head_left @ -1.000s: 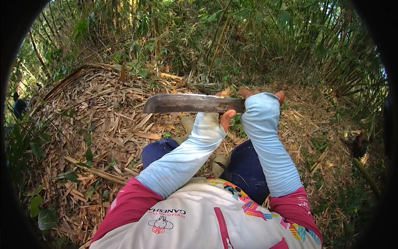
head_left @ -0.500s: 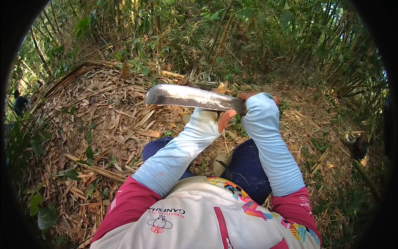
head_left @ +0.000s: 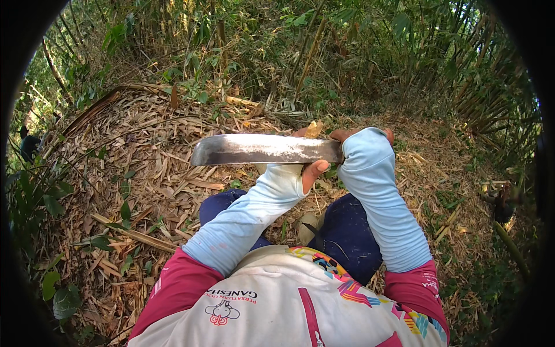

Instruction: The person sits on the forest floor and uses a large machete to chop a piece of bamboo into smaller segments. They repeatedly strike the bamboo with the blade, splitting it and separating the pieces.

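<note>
A machete (head_left: 260, 149) with a broad, worn metal blade lies crosswise in front of me, its tip pointing left. My right hand (head_left: 345, 135) is closed round its handle end; the handle is mostly hidden by my fingers and sleeve. Under the blade near its base is my left hand (head_left: 314, 173). Its thumb shows at the blade's near edge, and a bit of finger peeks out past the far edge. A small yellowish-brown piece (head_left: 314, 128) shows beside those fingers, largely covered by the blade. What my left palm holds is hidden.
Dry bamboo leaves and husks (head_left: 139, 168) cover the ground. A split bamboo strip (head_left: 139, 232) lies at left. Dense bamboo and shrubs (head_left: 260, 52) stand ahead. My dark blue trouser legs (head_left: 347, 237) are below my hands. A green stalk (head_left: 511, 248) leans at right.
The machete's blade has levelled out, its tip moving down and a little left, nearer to me. My right hand has turned slightly with it; my left hand has barely moved.
</note>
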Motion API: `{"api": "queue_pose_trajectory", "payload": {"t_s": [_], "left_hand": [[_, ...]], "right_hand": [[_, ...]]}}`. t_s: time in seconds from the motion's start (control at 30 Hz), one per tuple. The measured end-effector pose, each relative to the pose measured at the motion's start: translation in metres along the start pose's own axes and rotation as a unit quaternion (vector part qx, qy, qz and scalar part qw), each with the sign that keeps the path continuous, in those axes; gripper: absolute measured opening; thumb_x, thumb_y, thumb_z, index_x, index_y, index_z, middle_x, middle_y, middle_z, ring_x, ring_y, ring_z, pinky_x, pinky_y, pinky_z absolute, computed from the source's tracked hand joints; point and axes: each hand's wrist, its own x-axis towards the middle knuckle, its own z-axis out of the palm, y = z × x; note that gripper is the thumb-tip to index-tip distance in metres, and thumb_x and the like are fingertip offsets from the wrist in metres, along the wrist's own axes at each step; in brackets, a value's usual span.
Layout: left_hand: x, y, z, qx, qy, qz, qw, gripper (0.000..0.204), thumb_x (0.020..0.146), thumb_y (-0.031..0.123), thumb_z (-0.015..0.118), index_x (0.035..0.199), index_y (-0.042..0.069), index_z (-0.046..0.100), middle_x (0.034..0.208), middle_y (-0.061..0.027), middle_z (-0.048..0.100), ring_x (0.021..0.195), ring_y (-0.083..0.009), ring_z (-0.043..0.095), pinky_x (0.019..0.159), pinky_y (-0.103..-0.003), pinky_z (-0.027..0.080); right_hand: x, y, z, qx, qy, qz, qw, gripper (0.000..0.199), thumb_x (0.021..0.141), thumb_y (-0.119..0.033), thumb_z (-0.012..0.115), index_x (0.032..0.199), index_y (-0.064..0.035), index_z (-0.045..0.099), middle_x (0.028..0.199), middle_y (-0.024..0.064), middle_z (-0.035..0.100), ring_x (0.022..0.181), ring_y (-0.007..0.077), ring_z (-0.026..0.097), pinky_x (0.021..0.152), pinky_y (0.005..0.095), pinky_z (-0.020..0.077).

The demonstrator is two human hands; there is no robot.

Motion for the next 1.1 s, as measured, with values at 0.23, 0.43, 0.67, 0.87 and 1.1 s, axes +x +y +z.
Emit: {"api": "queue_pose_trajectory", "payload": {"t_s": [0.23, 0.43, 0.67, 0.87, 1.1], "left_hand": [[-0.002, 0.003, 0.002, -0.01, 0.001, 0.003, 1.0, 0.059, 0.087, 0.034, 0.073, 0.127, -0.001, 0.049, 0.101, -0.0109, 0.067, 0.093, -0.0193, 0.063, 0.083, -0.032, 0.049], [0.0, -0.002, -0.001, 0.024, -0.002, 0.047, 0.999, 0.062, 0.083, 0.035, 0.077, 0.126, -0.001, 0.05, 0.102, -0.0107, 0.067, 0.094, -0.0196, 0.063, 0.085, -0.033, 0.048], [0.003, -0.018, -0.011, -0.035, -0.003, 0.021, 0.999, 0.063, 0.076, 0.035, 0.083, 0.119, 0.002, 0.054, 0.1, -0.0082, 0.065, 0.096, -0.0223, 0.063, 0.087, -0.036, 0.051], [0.023, -0.014, -0.032, -0.677, -0.107, -0.302, 0.662, 0.037, 0.087, 0.015, 0.069, 0.118, 0.003, 0.054, 0.107, -0.0158, 0.062, 0.09, -0.0298, 0.066, 0.08, -0.048, 0.059], [0.03, -0.059, -0.036, -0.435, -0.036, -0.175, 0.882, 0.04, 0.08, 0.01, 0.078, 0.113, 0.003, 0.057, 0.098, -0.0131, 0.065, 0.083, -0.0216, 0.069, 0.07, -0.033, 0.06]], "right_hand": [[-0.017, -0.007, -0.022, 0.004, 0.057, -0.032, 0.998, 0.045, 0.075, -0.024, 0.069, 0.119, -0.0246, 0.064, 0.083, 0.0042, 0.071, 0.081, 0.0252, 0.068, 0.08, 0.0494, 0.0421], [-0.018, -0.01, -0.026, 0.016, 0.039, 0.017, 0.999, 0.043, 0.069, -0.013, 0.067, 0.111, -0.0206, 0.068, 0.089, 0.0065, 0.071, 0.087, 0.0283, 0.066, 0.088, 0.0441, 0.0421], [-0.015, -0.008, -0.017, 0.049, 0.016, 0.006, 0.999, 0.047, 0.068, -0.014, 0.071, 0.115, -0.017, 0.066, 0.09, 0.009, 0.071, 0.085, 0.0283, 0.067, 0.081, 0.0375, 0.0488], [-0.02, 0.003, 0.012, 0.203, 0.032, 0.007, 0.979, 0.047, 0.069, -0.005, 0.074, 0.115, -0.01, 0.064, 0.089, 0.0115, 0.069, 0.078, 0.0262, 0.066, 0.07, 0.0329, 0.0521], [-0.036, 0.0, -0.019, 0.323, -0.019, 0.0, 0.946, 0.04, 0.071, -0.005, 0.075, 0.109, -0.0083, 0.063, 0.085, 0.0099, 0.065, 0.074, 0.0212, 0.063, 0.069, 0.0317, 0.0502]]}}
